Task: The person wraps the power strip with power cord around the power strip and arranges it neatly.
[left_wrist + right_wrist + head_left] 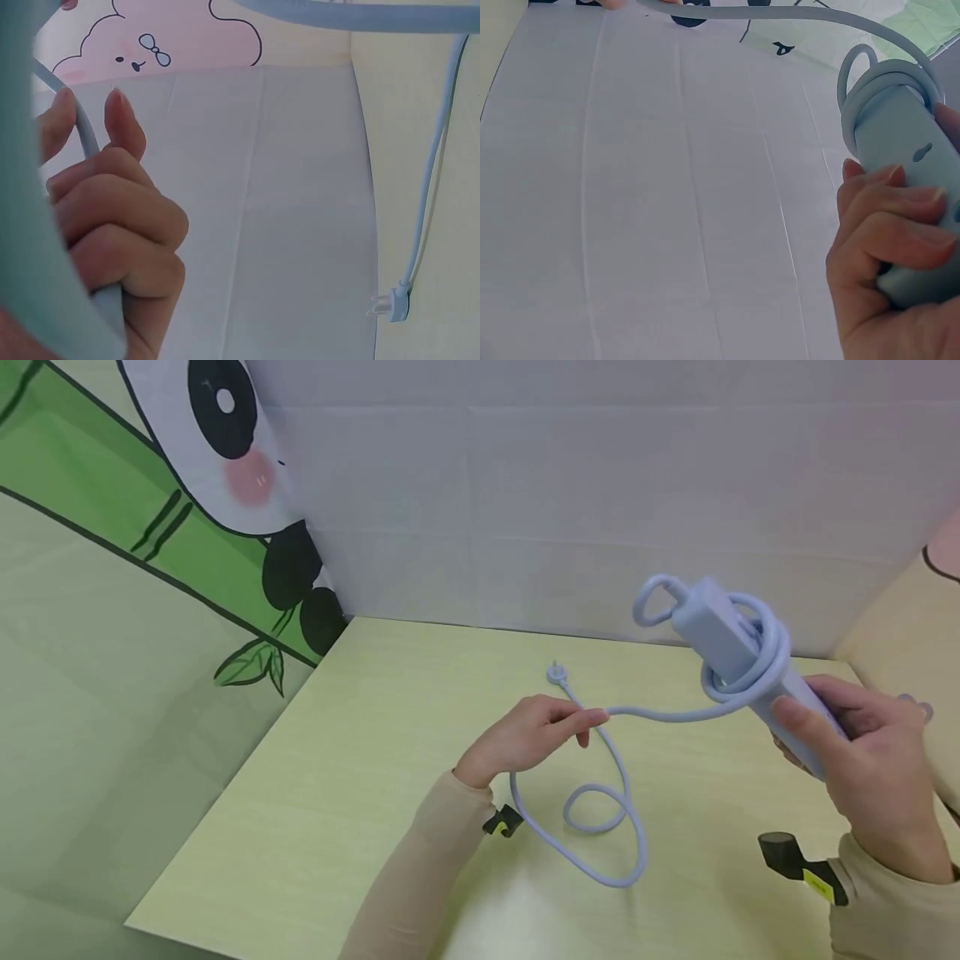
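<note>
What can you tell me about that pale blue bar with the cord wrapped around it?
The bar is a long, pale blue block, smooth and plastic-looking. Held above the table, it slants, its free end pointing away and leftward. The right hand grips its near end. From the free end the cord leaves in a loop, winds around the body, then runs to the left hand. A small dark opening shows in one face.

No text, brand or number is legible. Yellow label (pixel 818 885) on black device (pixel 782 855) at right sleeve (pixel 892 914): any print too small to read.
</note>
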